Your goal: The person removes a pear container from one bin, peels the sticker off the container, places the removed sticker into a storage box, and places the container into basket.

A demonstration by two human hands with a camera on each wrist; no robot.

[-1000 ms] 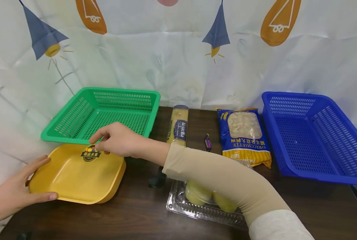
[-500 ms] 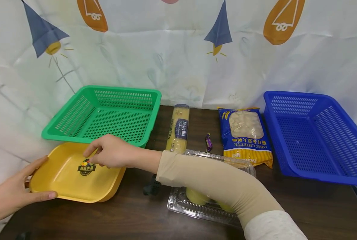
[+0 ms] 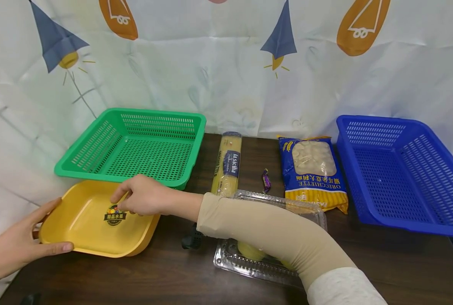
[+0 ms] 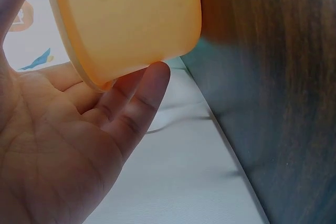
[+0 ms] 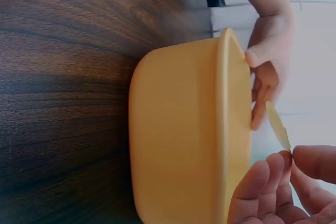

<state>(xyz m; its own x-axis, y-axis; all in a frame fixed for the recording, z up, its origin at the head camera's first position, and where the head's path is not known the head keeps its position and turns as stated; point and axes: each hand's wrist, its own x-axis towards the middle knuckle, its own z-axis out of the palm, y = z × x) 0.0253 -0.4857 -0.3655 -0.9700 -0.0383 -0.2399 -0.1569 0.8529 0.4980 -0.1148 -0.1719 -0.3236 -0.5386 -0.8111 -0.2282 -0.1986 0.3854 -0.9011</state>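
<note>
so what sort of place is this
Probably an indoor tabletop set up as a staged workspace: a creased, patterned sheet behind a dark table, and a green basket on it.

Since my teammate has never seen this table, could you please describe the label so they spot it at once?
Find the green basket at the back left, then the yellow tub just in front. Over the tub, the right hand pinches the label: small, dark and printed with colourful fruit, unlike the plain yellow below.
</note>
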